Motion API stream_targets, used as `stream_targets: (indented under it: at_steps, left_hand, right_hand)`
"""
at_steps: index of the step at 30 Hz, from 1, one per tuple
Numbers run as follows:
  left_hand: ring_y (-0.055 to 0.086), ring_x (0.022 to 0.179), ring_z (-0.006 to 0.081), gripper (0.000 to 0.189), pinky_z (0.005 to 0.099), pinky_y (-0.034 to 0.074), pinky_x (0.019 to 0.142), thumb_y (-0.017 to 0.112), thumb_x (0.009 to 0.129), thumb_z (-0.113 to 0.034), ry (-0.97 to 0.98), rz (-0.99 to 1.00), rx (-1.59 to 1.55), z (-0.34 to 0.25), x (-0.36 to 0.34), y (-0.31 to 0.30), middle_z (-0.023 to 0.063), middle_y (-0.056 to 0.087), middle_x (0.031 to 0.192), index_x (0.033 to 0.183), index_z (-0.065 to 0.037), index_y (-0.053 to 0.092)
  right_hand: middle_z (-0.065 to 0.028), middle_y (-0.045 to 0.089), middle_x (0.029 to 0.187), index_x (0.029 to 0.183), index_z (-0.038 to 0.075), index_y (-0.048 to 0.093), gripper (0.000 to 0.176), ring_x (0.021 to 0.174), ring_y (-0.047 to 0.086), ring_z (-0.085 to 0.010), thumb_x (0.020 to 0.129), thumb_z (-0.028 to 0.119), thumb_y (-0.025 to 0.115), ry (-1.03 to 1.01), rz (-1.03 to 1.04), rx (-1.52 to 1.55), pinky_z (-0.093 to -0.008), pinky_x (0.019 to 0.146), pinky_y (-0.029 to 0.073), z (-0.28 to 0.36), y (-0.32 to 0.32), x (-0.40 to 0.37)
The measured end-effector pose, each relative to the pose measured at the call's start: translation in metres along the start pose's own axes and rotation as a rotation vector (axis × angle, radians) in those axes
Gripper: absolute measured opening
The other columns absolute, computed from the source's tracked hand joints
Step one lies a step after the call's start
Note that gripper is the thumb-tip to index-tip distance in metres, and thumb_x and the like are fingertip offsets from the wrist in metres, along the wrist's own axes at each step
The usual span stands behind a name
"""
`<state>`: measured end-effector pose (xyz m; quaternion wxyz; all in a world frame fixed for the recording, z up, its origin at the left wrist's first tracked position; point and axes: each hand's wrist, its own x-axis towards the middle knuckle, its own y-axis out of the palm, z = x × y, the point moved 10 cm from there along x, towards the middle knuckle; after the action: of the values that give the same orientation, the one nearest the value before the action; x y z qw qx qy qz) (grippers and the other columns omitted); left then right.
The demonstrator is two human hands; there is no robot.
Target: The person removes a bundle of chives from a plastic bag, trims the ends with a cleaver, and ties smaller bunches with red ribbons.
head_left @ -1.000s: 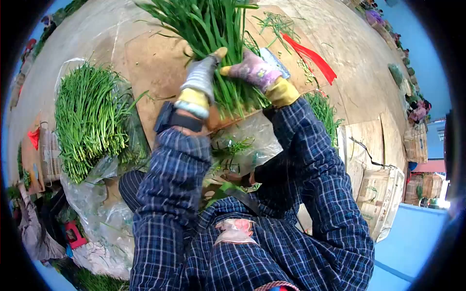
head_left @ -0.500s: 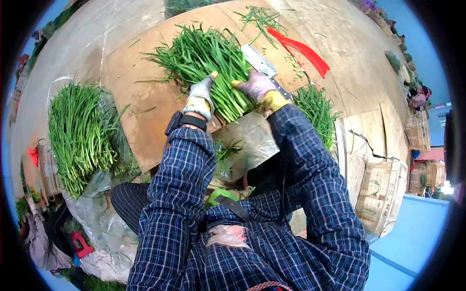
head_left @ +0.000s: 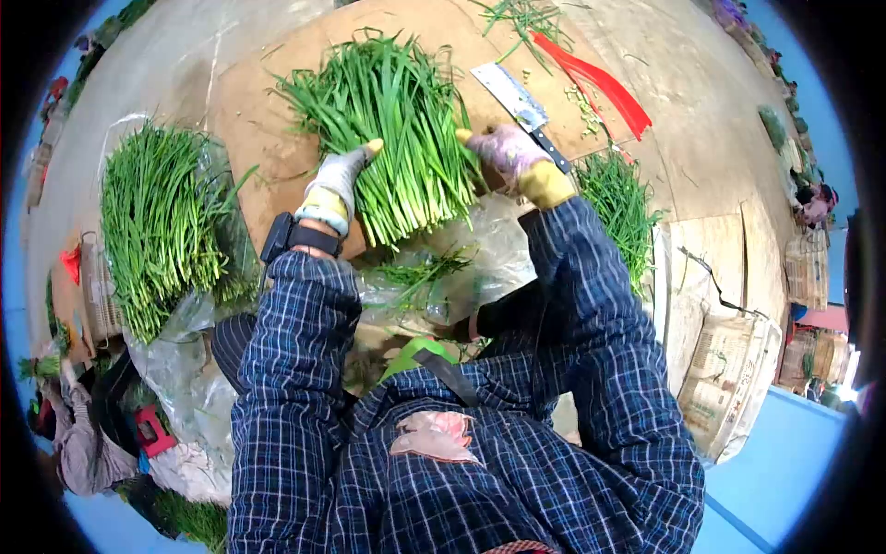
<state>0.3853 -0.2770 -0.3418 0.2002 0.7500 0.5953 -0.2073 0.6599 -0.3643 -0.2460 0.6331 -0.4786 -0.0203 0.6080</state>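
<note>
A wide bunch of green leafy stalks (head_left: 406,138) lies on a brown board (head_left: 263,102), its pale cut ends toward me. My left hand (head_left: 340,177), gloved, lies against the bunch's left side with thumb extended. On the right side, my gloved right hand (head_left: 506,155) has its thumb pointing at the stalks and its fingers partly hidden. Both hands have thumbs apart from the fingers, flanking the bunch. A cleaver (head_left: 517,100) with a dark handle lies beside my right hand. Red strips (head_left: 604,83) are beyond it.
More green stalks lie at left (head_left: 157,222) and right (head_left: 616,208). Clear plastic (head_left: 498,235) is below the board. A wicker basket (head_left: 720,379) stands at right. Another person's arm (head_left: 78,429) shows at lower left, near a red stool (head_left: 152,431).
My hands have moved apart, the left one leftward. The bunch between them is wider and flatter, its stalks more upright in view. More of the cleaver shows.
</note>
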Motion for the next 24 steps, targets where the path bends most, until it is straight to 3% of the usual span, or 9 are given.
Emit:
stream_targets:
  at_steps: [2, 5, 8, 10, 11, 17, 20, 21, 24]
  left_hand:
    - [0.062, 0.087, 0.0224, 0.045, 0.0345, 0.05, 0.08, 0.066, 0.081, -0.029, -0.089, 0.048, -0.014, -0.003, -0.004, 0.01, 0.0116, 0.064, 0.102, 0.113, 0.001, 0.055]
    - [0.061, 0.092, 0.0214, 0.049, 0.034, 0.048, 0.086, 0.064, 0.082, -0.033, -0.056, 0.159, -0.198, -0.022, -0.042, 0.033, 0.0106, 0.063, 0.107, 0.118, -0.001, 0.053]
    - [0.06, 0.095, 0.0213, 0.054, 0.0341, 0.048, 0.087, 0.064, 0.082, -0.039, -0.019, 0.245, -0.19, -0.009, -0.018, 0.036, 0.0107, 0.063, 0.108, 0.118, -0.001, 0.053]
    - [0.061, 0.096, 0.0232, 0.051, 0.0375, 0.048, 0.089, 0.067, 0.08, -0.034, -0.117, 0.479, -0.357, -0.004, -0.027, 0.043, 0.0124, 0.063, 0.109, 0.117, -0.001, 0.054]
    - [0.061, 0.096, 0.0239, 0.05, 0.0387, 0.048, 0.089, 0.068, 0.079, -0.032, -0.317, 0.477, -0.511, -0.002, -0.049, 0.049, 0.0128, 0.063, 0.108, 0.116, -0.001, 0.054]
    - [0.061, 0.091, 0.0211, 0.043, 0.0351, 0.05, 0.083, 0.071, 0.076, -0.018, 0.138, 0.436, -0.457, -0.056, -0.077, 0.045, 0.0075, 0.063, 0.104, 0.114, -0.005, 0.055]
    - [0.061, 0.092, 0.0208, 0.044, 0.0345, 0.05, 0.083, 0.071, 0.075, -0.018, 0.374, 0.404, -0.318, -0.1, -0.083, 0.038, 0.0076, 0.063, 0.104, 0.114, -0.005, 0.056]
    - [0.061, 0.092, 0.0204, 0.044, 0.0342, 0.05, 0.082, 0.071, 0.075, -0.018, 0.416, 0.43, -0.289, -0.117, -0.094, 0.04, 0.008, 0.063, 0.104, 0.114, -0.004, 0.056]
    - [0.059, 0.095, 0.0207, 0.05, 0.0337, 0.048, 0.085, 0.074, 0.072, -0.02, 0.679, 0.392, -0.013, -0.162, -0.126, 0.035, 0.0087, 0.062, 0.107, 0.115, -0.002, 0.055]
  right_hand:
    - [-0.0131, 0.064, 0.077, 0.097, -0.005, 0.061, 0.059, 0.067, 0.06, -0.0188, 0.08, 0.051, 0.062, -0.074, 0.001, 0.11, -0.0311, 0.059, 0.047, 0.001, 0.022, 0.03]
    - [-0.0097, 0.066, 0.088, 0.103, -0.004, 0.061, 0.06, 0.071, 0.062, -0.0194, 0.077, 0.05, 0.066, -0.125, 0.153, 0.17, -0.0311, 0.066, 0.049, 0.056, 0.059, 0.003]
    - [-0.0112, 0.066, 0.098, 0.108, -0.002, 0.058, 0.053, 0.082, 0.065, -0.0199, 0.078, 0.041, 0.069, -0.022, 0.466, 0.613, -0.0324, 0.069, 0.053, 0.062, 0.11, 0.012]
    - [-0.0095, 0.066, 0.096, 0.109, 0.0, 0.058, 0.048, 0.08, 0.065, -0.019, 0.079, 0.035, 0.07, -0.053, 0.547, 0.853, -0.0312, 0.07, 0.052, 0.078, 0.116, -0.018]
    - [-0.0094, 0.067, 0.096, 0.107, 0.001, 0.06, 0.043, 0.08, 0.064, -0.0185, 0.079, 0.032, 0.07, -0.054, 0.567, 0.889, -0.0295, 0.071, 0.052, 0.082, 0.12, -0.025]
    - [-0.0113, 0.063, 0.103, 0.118, -0.002, 0.051, 0.052, 0.089, 0.062, -0.0232, 0.077, 0.022, 0.072, -0.308, 0.515, 1.016, -0.0331, 0.078, 0.051, 0.11, 0.106, -0.042]
    - [-0.0095, 0.061, 0.104, 0.121, 0.0, 0.047, 0.059, 0.091, 0.059, -0.0164, 0.075, 0.025, 0.074, -0.488, 0.222, 0.668, -0.0279, 0.081, 0.048, 0.132, 0.06, -0.054]
    - [-0.0094, 0.062, 0.102, 0.121, -0.001, 0.046, 0.062, 0.093, 0.059, -0.0166, 0.074, 0.026, 0.075, -0.711, 0.275, 0.647, -0.0289, 0.081, 0.049, 0.156, 0.049, -0.067]
    - [-0.0106, 0.062, 0.101, 0.126, 0.0, 0.043, 0.061, 0.083, 0.061, -0.0178, 0.077, 0.023, 0.071, -1.02, 0.139, 0.702, -0.0261, 0.072, 0.051, 0.177, 0.018, -0.094]
